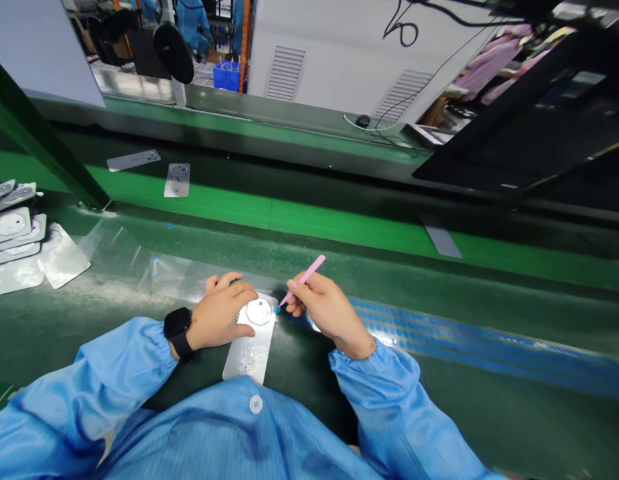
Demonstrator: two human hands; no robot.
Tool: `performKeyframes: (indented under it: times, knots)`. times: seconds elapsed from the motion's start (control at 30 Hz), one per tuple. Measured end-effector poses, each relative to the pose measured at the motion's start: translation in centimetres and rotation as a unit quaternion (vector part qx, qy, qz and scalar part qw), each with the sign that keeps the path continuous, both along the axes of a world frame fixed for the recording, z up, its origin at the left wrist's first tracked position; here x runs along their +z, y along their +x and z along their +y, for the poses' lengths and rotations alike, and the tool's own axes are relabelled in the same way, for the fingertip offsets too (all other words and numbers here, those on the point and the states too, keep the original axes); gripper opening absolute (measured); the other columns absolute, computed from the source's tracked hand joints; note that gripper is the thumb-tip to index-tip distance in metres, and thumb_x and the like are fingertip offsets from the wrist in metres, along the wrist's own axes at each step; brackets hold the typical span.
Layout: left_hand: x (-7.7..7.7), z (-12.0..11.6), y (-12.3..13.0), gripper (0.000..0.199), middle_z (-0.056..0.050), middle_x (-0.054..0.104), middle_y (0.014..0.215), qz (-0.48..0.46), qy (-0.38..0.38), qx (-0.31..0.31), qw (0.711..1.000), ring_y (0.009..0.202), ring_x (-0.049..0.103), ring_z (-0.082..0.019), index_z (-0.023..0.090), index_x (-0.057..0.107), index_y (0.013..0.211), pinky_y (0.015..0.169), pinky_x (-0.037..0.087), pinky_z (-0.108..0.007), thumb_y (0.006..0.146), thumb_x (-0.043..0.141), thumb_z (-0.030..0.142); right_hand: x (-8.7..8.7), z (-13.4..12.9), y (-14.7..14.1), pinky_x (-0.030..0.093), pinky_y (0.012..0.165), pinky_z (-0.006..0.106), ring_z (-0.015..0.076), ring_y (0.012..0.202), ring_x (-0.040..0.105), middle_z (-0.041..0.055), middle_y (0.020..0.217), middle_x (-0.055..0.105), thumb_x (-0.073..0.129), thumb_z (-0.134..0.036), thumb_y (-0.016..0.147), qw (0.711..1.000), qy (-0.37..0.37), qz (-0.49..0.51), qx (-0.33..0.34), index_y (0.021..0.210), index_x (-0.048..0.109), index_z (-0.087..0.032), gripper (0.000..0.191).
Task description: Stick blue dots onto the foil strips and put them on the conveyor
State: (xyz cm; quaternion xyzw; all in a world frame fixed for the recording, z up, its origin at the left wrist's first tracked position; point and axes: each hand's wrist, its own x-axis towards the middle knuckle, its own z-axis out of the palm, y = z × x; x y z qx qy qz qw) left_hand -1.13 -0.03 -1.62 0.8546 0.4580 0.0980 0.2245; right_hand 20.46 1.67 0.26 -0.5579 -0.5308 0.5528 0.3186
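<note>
I have the right hand [332, 307] with thumb and fingers closed on the pink tweezers [309, 275], whose tip sits at a small blue dot [276, 309] by the upper right edge of the silver plate [254, 340]. From here I cannot tell whether the tip grips that dot or merely touches it. The left hand [216, 315] lies over the plate's left side, fingers apart, thumb across its face; how firmly it presses I cannot see. The plate rests on the green bench [309, 360], close against the blue smock [229, 433]. My worry is the light left-hand contact: a sideways push from the tweezers could turn the plate and put the dot askew. A dot that clings to the tip could fold or lift away. To the right, the dotted blue sheet [414, 333] runs near the right wrist, so a dragging sleeve might shift it.
</note>
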Motion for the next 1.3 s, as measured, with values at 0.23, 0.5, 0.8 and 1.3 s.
performKeyframes:
  times: [0.23, 0.5, 0.8, 1.3]
  knots:
    - [0.1, -0.2, 0.0, 0.056, -0.008, 0.059, 0.126, 0.016, 0.016, -0.012, 1.000, 0.127, 0.036, -0.036, 0.025, 0.058, 0.116, 0.094, 0.025, -0.053, 0.066, 0.079, 0.041, -0.2, -0.2, -2.5, 0.046, 0.042, 0.018, 0.0091, 0.042, 0.056, -0.0018, 0.051, 0.061, 0.054, -0.021, 0.086, 0.996, -0.054, -0.075, -0.016, 0.069, 0.054, -0.017, 0.018]
    - [0.0, -0.1, -0.2, 0.052, -0.009, 0.058, 0.127, 0.018, 0.039, -0.021, 0.999, 0.126, 0.037, -0.036, 0.025, 0.062, 0.113, 0.092, 0.027, -0.053, 0.067, 0.078, 0.043, -0.2, -0.2, -2.4, 0.046, 0.041, 0.017, 0.0086, 0.042, 0.057, -0.0020, 0.053, 0.062, 0.053, -0.017, 0.087, 0.995, -0.052, -0.085, -0.018, 0.069, 0.055, -0.017, 0.018]
    - [0.1, -0.2, -0.1, 0.051, -0.009, 0.058, 0.126, 0.027, 0.039, -0.019, 0.999, 0.124, 0.038, -0.037, 0.025, 0.062, 0.114, 0.093, 0.028, -0.054, 0.068, 0.077, 0.043, 0.2, -0.2, -2.5, 0.049, 0.042, 0.017, 0.0091, 0.044, 0.059, -0.0011, 0.055, 0.063, 0.054, -0.016, 0.087, 0.994, -0.057, -0.097, -0.009, 0.070, 0.054, -0.017, 0.017]
    - [0.2, -0.6, -0.2, 0.039, -0.009, 0.053, 0.128, 0.029, 0.049, -0.042, 0.997, 0.127, 0.033, -0.039, 0.029, 0.066, 0.109, 0.092, 0.027, -0.055, 0.072, 0.075, 0.034, -0.9, -0.4, -2.3, 0.051, 0.045, 0.020, 0.0118, 0.048, 0.062, 0.0001, 0.061, 0.066, 0.055, -0.019, 0.087, 0.994, -0.025, -0.111, 0.006, 0.072, 0.053, -0.019, 0.014]
